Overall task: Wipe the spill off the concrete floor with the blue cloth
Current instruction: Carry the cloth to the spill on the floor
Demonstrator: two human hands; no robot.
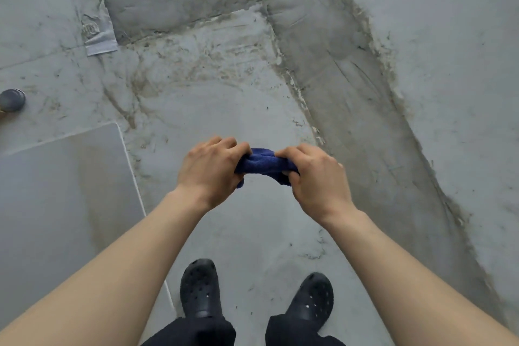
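Note:
The blue cloth [264, 165] is bunched into a short roll and held in the air between both hands, well above the concrete floor [224, 109]. My left hand [209, 170] grips its left end and my right hand [314, 177] grips its right end, fingers curled tight. Brownish smears and streaks [196, 64] mark the floor ahead of me; I cannot tell whether they are wet. Both ends of the cloth are hidden inside my fists.
I stand in black clogs [200, 288] at the bottom. A pale smooth tile [64, 191] lies at the left. A darker rough cement band [351, 78] runs from the top down the right. Grey tape [99, 36] and a small dark round object [11, 100] lie at the left.

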